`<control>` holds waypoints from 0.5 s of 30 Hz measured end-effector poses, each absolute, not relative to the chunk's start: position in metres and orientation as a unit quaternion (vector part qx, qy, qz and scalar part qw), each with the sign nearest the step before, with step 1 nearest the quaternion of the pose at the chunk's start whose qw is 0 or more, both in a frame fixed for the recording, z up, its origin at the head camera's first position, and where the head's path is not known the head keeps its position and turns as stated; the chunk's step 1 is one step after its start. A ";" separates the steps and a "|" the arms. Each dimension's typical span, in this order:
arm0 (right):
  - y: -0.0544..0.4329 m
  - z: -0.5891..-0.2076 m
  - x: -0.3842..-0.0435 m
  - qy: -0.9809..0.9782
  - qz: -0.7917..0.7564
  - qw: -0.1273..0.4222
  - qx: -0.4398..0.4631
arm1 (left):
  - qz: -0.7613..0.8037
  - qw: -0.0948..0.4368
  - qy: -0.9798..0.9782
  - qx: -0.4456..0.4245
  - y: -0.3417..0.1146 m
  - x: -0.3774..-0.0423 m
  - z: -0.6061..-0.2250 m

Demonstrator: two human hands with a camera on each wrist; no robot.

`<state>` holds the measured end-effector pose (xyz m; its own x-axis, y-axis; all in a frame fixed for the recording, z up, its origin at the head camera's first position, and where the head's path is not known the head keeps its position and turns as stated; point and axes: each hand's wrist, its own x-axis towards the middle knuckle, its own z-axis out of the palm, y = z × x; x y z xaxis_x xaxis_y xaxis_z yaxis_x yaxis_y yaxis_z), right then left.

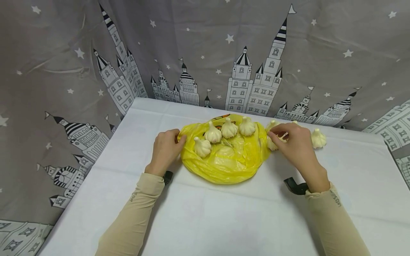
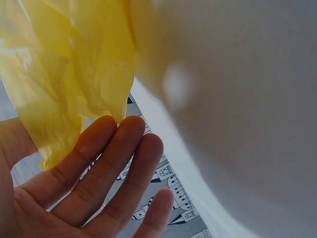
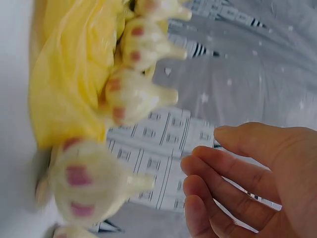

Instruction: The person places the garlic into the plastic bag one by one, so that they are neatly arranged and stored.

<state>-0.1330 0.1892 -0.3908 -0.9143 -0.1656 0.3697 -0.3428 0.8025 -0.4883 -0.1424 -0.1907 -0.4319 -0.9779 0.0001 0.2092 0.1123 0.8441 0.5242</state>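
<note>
A yellow plastic bag (image 1: 224,170) lies spread and crumpled on the white table. My left hand (image 1: 166,149) pinches its left edge between thumb and forefinger. In the left wrist view the bag's thin film (image 2: 54,94) runs down between them, with the other fingers extended. Several garlic bulbs (image 1: 229,128) rest on the bag's back and left part. My right hand (image 1: 296,142) hovers at the bag's right edge with relaxed fingers, holding nothing in the right wrist view. Close by its fingers sits a garlic bulb (image 3: 89,183) with pinkish square marks, right beside the bag.
Right of the bag are more garlic bulbs, partly hidden behind my right hand, and one bulb (image 1: 318,138) beyond it. The white-covered table (image 1: 205,220) ends at a grey curtain (image 1: 198,46) printed with castles and stars.
</note>
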 end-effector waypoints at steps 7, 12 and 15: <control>0.202 -0.393 -0.136 -0.935 0.283 0.185 0.107 | -0.282 0.106 -0.953 -0.032 -0.190 -0.142 -0.431; 0.205 -0.400 -0.141 -0.933 0.282 0.209 0.075 | -0.283 0.106 -0.953 -0.028 -0.190 -0.141 -0.430; 0.206 -0.406 -0.144 -0.931 0.288 0.216 0.063 | -0.283 0.105 -0.953 -0.028 -0.190 -0.141 -0.431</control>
